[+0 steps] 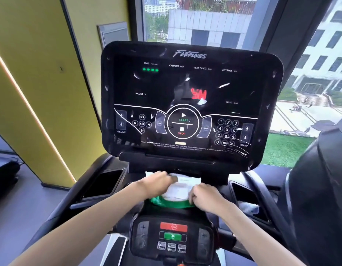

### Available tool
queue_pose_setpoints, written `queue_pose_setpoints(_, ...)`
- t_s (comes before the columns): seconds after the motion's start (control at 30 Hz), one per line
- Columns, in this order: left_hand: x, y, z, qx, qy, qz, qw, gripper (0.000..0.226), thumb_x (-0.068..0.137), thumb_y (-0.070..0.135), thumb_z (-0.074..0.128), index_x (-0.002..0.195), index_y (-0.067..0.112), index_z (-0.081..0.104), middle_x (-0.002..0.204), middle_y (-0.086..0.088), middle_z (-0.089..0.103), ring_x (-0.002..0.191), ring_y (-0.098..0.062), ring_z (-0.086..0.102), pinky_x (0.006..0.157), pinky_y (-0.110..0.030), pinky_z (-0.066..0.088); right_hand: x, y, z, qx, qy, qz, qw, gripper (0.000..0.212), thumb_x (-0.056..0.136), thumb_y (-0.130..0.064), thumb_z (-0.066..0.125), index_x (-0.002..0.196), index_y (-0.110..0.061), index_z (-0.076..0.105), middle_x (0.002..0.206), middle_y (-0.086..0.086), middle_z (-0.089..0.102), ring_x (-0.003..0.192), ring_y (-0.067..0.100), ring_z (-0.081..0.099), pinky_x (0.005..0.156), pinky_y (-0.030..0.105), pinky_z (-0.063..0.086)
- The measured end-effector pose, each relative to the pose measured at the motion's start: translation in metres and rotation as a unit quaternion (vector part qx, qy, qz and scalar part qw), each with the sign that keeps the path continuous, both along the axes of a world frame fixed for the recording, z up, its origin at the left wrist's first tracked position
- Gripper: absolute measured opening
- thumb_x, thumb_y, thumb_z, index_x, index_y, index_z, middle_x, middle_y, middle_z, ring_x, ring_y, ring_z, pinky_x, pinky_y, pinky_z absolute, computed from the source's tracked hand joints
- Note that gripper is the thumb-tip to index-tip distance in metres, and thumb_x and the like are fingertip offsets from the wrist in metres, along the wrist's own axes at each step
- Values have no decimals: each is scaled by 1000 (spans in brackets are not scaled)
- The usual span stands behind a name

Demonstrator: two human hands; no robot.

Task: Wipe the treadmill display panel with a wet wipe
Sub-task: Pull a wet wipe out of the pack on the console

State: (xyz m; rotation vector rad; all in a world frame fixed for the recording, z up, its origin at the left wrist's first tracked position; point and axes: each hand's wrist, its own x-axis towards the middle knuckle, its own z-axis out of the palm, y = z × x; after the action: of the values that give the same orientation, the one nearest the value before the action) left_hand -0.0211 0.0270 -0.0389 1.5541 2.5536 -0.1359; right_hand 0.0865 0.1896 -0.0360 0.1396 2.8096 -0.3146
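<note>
The black treadmill display panel [189, 89] stands in front of me, streaked with white smears and scribbled lines. Below it, on the console ledge, lies a white and green wet wipe pack [178, 191]. My left hand [158, 182] rests on the pack's top left with its fingers over the white flap. My right hand [204, 196] grips the pack's right edge with curled fingers. I cannot see a loose wipe.
A lower control pad [173, 236] with red and green buttons sits under the pack. Cup-holder recesses flank the console; the right recess [249, 206] holds a crumpled white thing. A yellow wall [32, 73] is at the left and a window [310, 64] behind.
</note>
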Motion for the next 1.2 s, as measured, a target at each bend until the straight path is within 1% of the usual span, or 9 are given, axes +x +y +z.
queue_pose_setpoints(0.1, 0, 5, 16, 9, 78, -13, 997, 37, 75, -8, 47, 108, 8, 55, 100, -13, 64, 91, -35, 61, 69, -40, 47, -4, 0, 4, -8, 6, 2, 1000, 33, 82, -11, 43, 93, -24, 71, 108, 0, 68, 102, 25, 60, 83, 27, 46)
queue_pose_setpoints(0.23, 13, 10, 34, 10, 204, -92, 975, 29, 43, 4, 76, 62, 17, 58, 69, 1, 57, 61, -16, 59, 36, -22, 36, -10, -3, 9, 20, 36, 14, 999, 40, 91, -17, 38, 129, -26, 49, 127, 7, 58, 113, 29, 54, 85, 32, 42)
queue_pose_setpoints(0.4, 17, 6, 30, 10, 202, -112, 973, 46, 39, 8, 82, 76, 18, 56, 71, 3, 55, 48, -11, 55, 31, -21, 30, -9, -7, 11, 30, 40, 5, 999, 48, 94, -16, 36, 140, -26, 35, 131, 9, 54, 116, 31, 52, 86, 34, 41)
queue_pose_setpoints(0.53, 14, 2, 23, -68, 232, -119, 963, 30, 36, 17, 85, 55, 22, 62, 77, 6, 62, 46, -8, 54, 32, -19, 30, -9, -8, 8, 29, 38, 5, 999, 51, 94, -15, 36, 142, -30, 33, 136, 7, 51, 119, 29, 51, 88, 33, 42)
queue_pose_setpoints(0.6, 11, 4, 21, -58, 250, -132, 957, 25, 39, 17, 83, 55, 22, 64, 79, 6, 63, 51, -8, 56, 36, -19, 38, -10, -10, 9, 39, 46, 5, 998, 51, 93, -12, 36, 142, -27, 32, 134, 8, 52, 118, 30, 52, 86, 34, 42)
queue_pose_setpoints(0.73, 22, 8, 20, -51, 195, -167, 965, 22, 61, 6, 72, 81, 13, 67, 94, -4, 61, 74, -19, 62, 52, -29, 47, -7, -11, 9, 42, 61, 6, 997, 54, 91, -10, 36, 143, -24, 27, 128, 7, 56, 111, 32, 55, 79, 34, 43)
queue_pose_setpoints(0.83, 21, 12, 11, -97, 118, -59, 987, 26, 83, -7, 47, 105, -1, 60, 110, -17, 55, 99, -36, 57, 73, -43, 47, -7, -10, 10, 22, 70, 1, 997, 57, 89, -10, 37, 143, -27, 27, 131, 5, 55, 112, 31, 55, 80, 34, 44)
queue_pose_setpoints(1.03, 10, 14, -4, -9, -92, 140, 986, 19, 85, 5, 54, 101, 12, 63, 114, -13, 59, 102, -34, 58, 81, -36, 44, -6, -7, 7, 5, 63, -20, 998, 55, 91, -12, 36, 143, -28, 29, 132, 6, 54, 113, 31, 54, 82, 34, 44)
queue_pose_setpoints(1.2, 5, 19, -5, -14, -138, 155, 978, 18, 84, 7, 52, 98, 9, 64, 113, -14, 59, 100, -35, 59, 82, -35, 46, -6, -7, 5, -5, 60, -23, 998, 52, 92, -12, 35, 142, -25, 29, 132, 7, 54, 112, 31, 54, 83, 35, 45)
